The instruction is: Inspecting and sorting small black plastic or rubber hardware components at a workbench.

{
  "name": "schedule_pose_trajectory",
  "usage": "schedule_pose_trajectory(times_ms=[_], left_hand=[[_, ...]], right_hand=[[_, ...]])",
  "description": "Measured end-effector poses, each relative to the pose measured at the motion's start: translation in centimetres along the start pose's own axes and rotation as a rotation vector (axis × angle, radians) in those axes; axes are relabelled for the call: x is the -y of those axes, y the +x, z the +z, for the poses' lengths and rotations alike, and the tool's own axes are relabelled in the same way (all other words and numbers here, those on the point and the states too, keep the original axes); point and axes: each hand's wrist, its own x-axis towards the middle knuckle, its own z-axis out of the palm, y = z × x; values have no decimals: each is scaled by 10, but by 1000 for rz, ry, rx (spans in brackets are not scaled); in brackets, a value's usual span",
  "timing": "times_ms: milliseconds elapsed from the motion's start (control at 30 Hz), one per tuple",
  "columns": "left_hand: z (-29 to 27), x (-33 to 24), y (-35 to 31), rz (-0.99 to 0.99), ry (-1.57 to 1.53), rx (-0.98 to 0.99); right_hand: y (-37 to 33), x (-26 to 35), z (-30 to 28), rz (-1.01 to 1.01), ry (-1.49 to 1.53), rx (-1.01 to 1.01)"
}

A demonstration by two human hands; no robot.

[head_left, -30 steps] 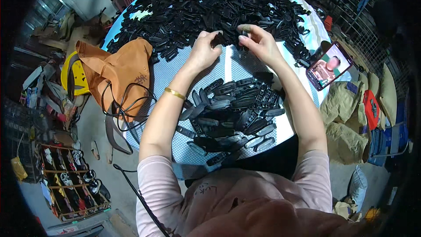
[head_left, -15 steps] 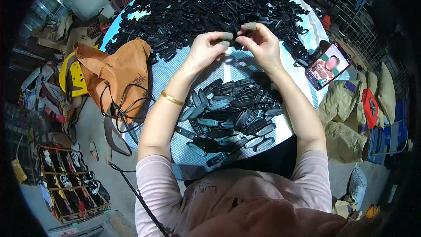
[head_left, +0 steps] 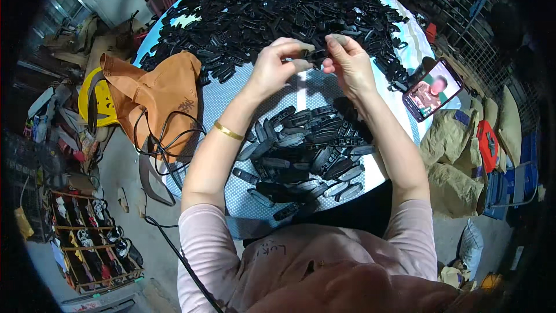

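My left hand [head_left: 277, 68], with a gold-coloured bangle on its wrist, pinches a small black part [head_left: 314, 55] between thumb and fingers. Close beside it on the right, my right hand [head_left: 352, 68] has its thumb and fingertips pressed together; whatever they hold is too small to make out. Greyish coverings show on some fingertips. Both hands are above the table, at the near edge of a big heap of small black parts [head_left: 249, 17]. Nearer to me lies a smaller pile of longish black and grey parts [head_left: 307, 156].
The patterned tablecloth [head_left: 223, 101] covers the table. On its left lie an orange-brown cloth bag [head_left: 159, 90] and a black cable [head_left: 168, 133]. A phone [head_left: 433, 90] stands at the right edge, with sacks [head_left: 454, 179] beyond. A shoe rack [head_left: 92, 243] is at lower left.
My hands have moved slightly apart, the right one turning with its fingertips now pinched together. The black part shows between them. The piles look the same.
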Motion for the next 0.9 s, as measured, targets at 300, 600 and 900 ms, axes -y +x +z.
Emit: schedule_pose_trajectory(times_ms=[300, 600, 900], left_hand=[[4, 5, 0, -104, -220, -57], [9, 6, -2, -291, -474, -135], [12, 9, 0, -317, -782, -137]], right_hand=[[1, -8, -2, -236, -685, 19], [0, -6, 1, -499, -819, 39], [-4, -5, 1, -251, -932, 103]])
